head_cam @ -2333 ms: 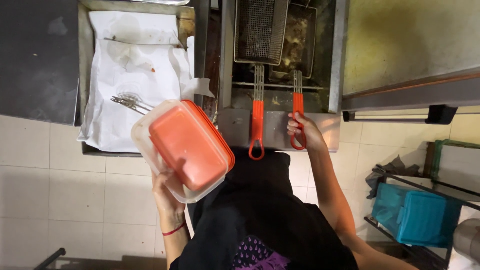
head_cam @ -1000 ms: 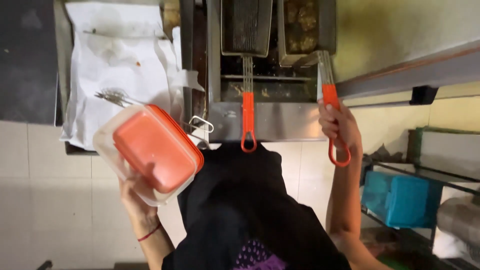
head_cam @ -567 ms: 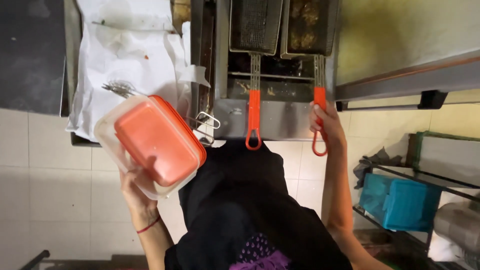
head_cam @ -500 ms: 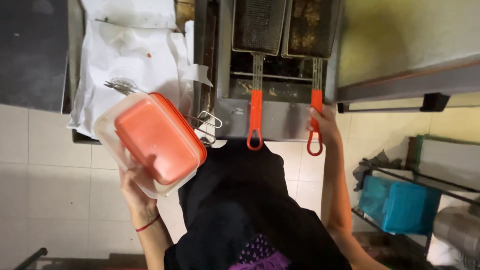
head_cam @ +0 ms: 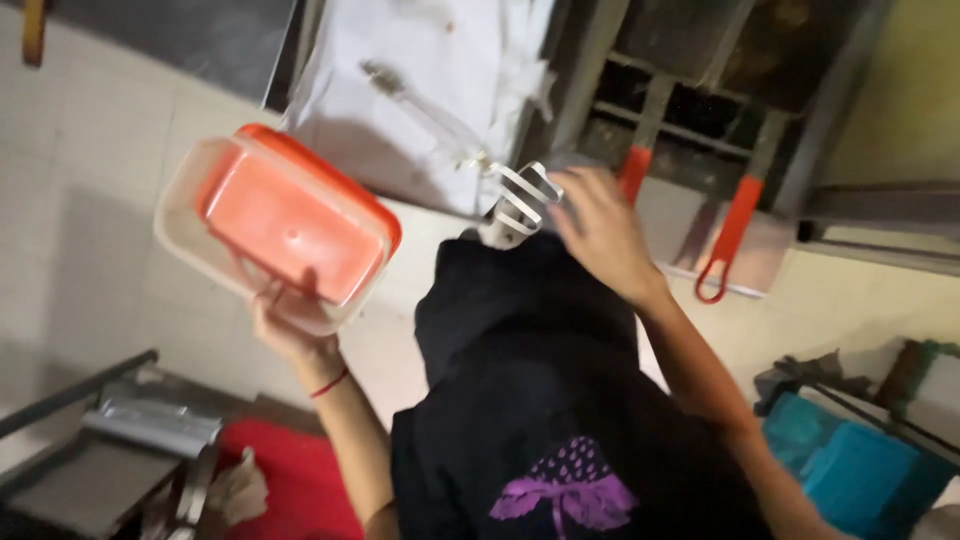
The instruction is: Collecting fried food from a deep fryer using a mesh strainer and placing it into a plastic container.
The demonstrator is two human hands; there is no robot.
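Note:
My left hand (head_cam: 285, 330) holds up a clear plastic container with an orange lid (head_cam: 285, 225), tilted, over the tiled floor left of the counter. My right hand (head_cam: 600, 235) reaches to the looped end of metal tongs (head_cam: 520, 195) that lie across a paper-lined tray (head_cam: 400, 150) and stick out over the counter edge. The fingertips touch the tongs' end, but blur hides whether they grip it. Two fryer baskets with orange handles (head_cam: 728, 235) (head_cam: 632, 170) rest in the fryer to the right of that hand.
The steel fryer (head_cam: 700, 90) fills the upper right. A blue crate (head_cam: 860, 470) stands on a rack at lower right. At lower left are a metal frame (head_cam: 100, 440) and a red mat (head_cam: 300, 480). The floor is pale tile.
My right hand has let go of the right fryer basket handle and moved left to the tongs' end. The view has swung left and down; the container stays in my left hand.

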